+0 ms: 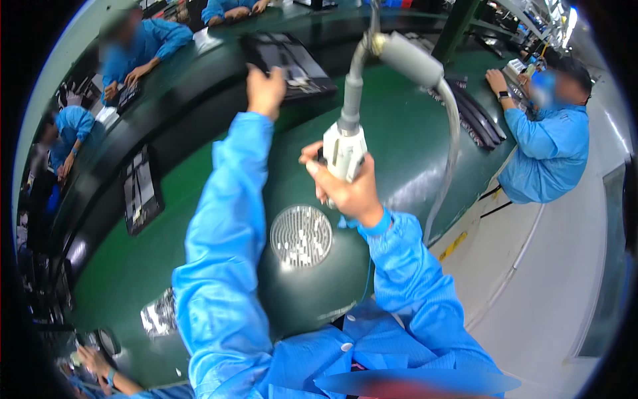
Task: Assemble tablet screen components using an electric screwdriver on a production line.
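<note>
My left hand reaches far forward, its thumb and fingers apart, at the near left edge of a black flat device with a shiny grey panel. It overlaps the device in view; I cannot tell if they touch. My right hand is wrapped round a white hand-held tool, which hangs from a thick grey hose. The tool's lower end is hidden by the hand. Below it on the green table lies a round, ridged dish with many small shiny pieces.
Another black flat device lies on the dark belt to the left. A silvery bag sits beside my left sleeve. Dark curved strips are stacked at the right edge. Co-workers in blue sit around; a grey cable hangs close by.
</note>
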Tool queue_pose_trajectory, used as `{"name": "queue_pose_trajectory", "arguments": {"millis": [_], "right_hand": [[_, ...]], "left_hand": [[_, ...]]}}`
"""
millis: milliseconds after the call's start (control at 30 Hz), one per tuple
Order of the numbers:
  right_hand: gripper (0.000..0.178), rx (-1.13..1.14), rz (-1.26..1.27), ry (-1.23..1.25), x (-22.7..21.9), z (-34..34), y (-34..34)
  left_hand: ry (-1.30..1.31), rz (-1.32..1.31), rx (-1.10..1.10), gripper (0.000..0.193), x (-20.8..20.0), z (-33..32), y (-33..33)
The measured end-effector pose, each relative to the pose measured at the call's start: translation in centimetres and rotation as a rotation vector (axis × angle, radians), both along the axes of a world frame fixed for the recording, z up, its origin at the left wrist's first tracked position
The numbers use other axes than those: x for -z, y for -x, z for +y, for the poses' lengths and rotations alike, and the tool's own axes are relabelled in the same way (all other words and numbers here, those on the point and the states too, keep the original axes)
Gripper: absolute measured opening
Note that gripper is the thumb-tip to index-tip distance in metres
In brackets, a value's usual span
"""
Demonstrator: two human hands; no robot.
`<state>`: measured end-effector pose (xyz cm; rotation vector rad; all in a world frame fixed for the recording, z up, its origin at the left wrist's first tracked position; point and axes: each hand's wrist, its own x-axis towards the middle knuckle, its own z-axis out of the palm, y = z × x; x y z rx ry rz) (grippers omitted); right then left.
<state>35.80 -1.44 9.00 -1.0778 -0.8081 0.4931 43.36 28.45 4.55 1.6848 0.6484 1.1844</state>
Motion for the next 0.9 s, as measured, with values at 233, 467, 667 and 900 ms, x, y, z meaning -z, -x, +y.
{"name": "queue_pose_trajectory", "arguments": {"millis": [233,467,667,900], "right_hand": [[0.016,-0.047,-0.057,-0.039,0.7,0.2,1.2],[0.023,-0.158,-0.216,-0.071,0.3,1.1,5.1],[0.021,-0.201,-0.068,-0.012,-1.3,1.1,10.2],[0.028,-0.322,-0.151,-0.051,-0.6,2.1,10.3]], "left_hand": [[0.347,-0.095,0.118,0.047,-4.1,-13.8,30.8],[0.579,-0.008,-0.075,0.068,2.3,-29.7,43.8],[0.609,0.04,-0.066,0.068,3.0,-33.5,43.7],[-0.068,0.594,-0.39,0.058,4.5,-32.7,42.0]]}}
